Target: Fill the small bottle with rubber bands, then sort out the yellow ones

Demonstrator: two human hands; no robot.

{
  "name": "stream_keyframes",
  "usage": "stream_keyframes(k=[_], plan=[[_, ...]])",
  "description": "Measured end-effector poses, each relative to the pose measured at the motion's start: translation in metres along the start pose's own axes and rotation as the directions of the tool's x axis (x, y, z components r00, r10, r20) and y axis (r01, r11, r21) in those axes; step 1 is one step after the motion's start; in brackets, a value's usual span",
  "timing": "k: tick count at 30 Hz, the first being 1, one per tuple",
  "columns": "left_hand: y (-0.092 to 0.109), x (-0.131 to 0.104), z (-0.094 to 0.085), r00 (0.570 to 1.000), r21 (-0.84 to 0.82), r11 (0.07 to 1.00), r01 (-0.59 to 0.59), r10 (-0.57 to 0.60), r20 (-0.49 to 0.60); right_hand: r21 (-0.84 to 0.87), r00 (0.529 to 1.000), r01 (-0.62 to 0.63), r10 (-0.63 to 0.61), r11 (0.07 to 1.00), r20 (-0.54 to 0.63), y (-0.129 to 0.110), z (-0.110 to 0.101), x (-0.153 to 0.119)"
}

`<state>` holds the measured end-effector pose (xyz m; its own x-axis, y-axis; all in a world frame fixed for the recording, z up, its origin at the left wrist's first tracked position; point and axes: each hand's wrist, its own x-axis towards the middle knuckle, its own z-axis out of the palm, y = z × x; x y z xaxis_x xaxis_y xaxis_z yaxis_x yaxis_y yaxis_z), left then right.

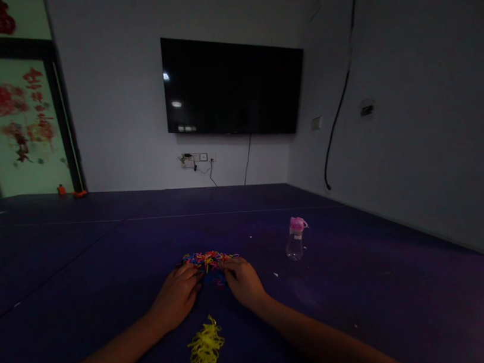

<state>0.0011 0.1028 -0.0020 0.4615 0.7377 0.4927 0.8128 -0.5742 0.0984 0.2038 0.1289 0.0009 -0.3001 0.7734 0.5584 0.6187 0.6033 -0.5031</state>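
Note:
A loose heap of multicoloured rubber bands (208, 260) lies on the dark purple surface in front of me, with red, yellow, blue and pink strands. My left hand (179, 292) reaches to its left side, fingers bent and closed at the strands. At the right edge of the heap, my right hand (244, 283) has thumb and fingers pinched together on some bands. The fingertips of both hands are partly hidden among the strands. Nearer to me, between my forearms, sits a separate pile of yellow rubber bands (206, 348).
A clear bottle with a pink lid (294, 246) stands to the right of my hands. Small white scraps (275, 274) dot the purple surface (377, 307). Small orange objects (61, 190) are far left by the door. A television (233, 86) hangs on the far wall.

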Motion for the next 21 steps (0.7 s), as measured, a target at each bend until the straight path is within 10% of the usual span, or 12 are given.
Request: stream_keyframes(k=[21], plan=[[-0.0024,0.0013,0.0044,0.999,0.038,0.999,0.035,-0.037,0.030,0.002,0.999,0.029,-0.029,1.000,-0.017,0.0009,-0.0002,-0.0011]])
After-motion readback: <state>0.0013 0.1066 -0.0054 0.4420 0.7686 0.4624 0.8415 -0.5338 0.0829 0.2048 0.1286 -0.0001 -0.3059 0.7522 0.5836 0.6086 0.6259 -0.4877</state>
